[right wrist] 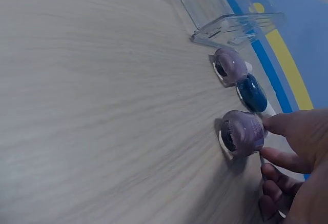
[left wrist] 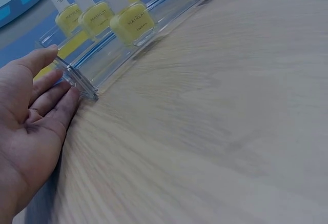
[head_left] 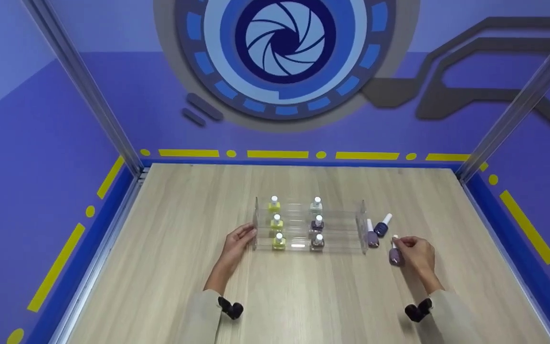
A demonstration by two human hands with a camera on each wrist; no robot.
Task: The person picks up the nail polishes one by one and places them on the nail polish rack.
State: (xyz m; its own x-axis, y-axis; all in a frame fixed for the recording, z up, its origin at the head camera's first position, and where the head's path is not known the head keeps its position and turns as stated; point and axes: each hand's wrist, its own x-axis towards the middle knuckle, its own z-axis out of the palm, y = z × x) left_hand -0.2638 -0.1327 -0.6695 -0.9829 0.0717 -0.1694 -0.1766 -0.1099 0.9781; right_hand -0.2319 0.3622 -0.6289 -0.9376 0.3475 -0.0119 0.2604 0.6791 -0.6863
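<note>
A clear tiered display rack [head_left: 339,246] stands on the table. My left hand [head_left: 237,242] is at its left end, its thumb and fingertips touching the end panel [left wrist: 77,78]. Three yellow nail polish bottles [left wrist: 133,25] stand on the left of the tiers. Beside them, a pale bottle [head_left: 316,206] tops a column with two darker ones [head_left: 317,241]. My right hand [head_left: 417,255] pinches a mauve nail polish bottle [right wrist: 242,134] by its white cap, the base turned towards the right wrist camera. Another mauve bottle [head_left: 373,239] and a dark blue bottle [head_left: 381,229] lie by the rack's right end.
The wooden table [head_left: 303,301] is bounded by blue panels with yellow marks at the back and sides. Metal posts [head_left: 108,114] rise at the back corners. Black wrist devices [head_left: 230,308] are on both sleeves.
</note>
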